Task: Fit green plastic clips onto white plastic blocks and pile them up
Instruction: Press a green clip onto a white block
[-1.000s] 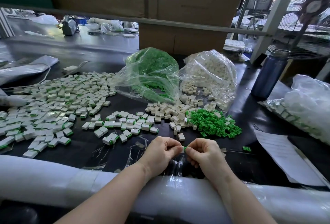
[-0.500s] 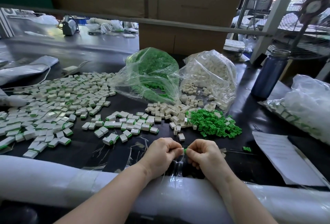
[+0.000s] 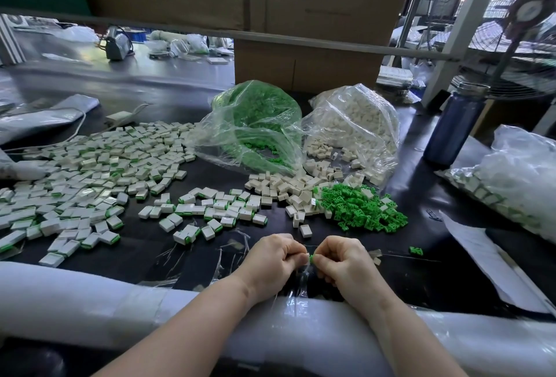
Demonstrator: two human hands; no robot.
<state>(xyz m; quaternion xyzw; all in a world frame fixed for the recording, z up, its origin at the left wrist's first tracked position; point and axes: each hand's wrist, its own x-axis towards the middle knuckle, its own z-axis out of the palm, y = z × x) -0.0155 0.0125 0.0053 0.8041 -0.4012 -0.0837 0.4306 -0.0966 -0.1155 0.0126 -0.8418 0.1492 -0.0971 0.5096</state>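
Clip-fitting well under way, much stock left

A wide spread of finished blocks [image 3: 90,178] covers the tabletop [image 3: 150,259] at left; the bag of green clips [image 3: 255,124] and bag of white blocks [image 3: 355,127] remain well filled, with loose white blocks [image 3: 282,187] and a loose clip heap [image 3: 361,208] spilled beside them, so I judge plenty remains; near the front edge the left hand [image 3: 270,259] and right hand [image 3: 343,262] meet, both pinching one green clip [image 3: 310,258] between their fingertips; any block there is hidden.
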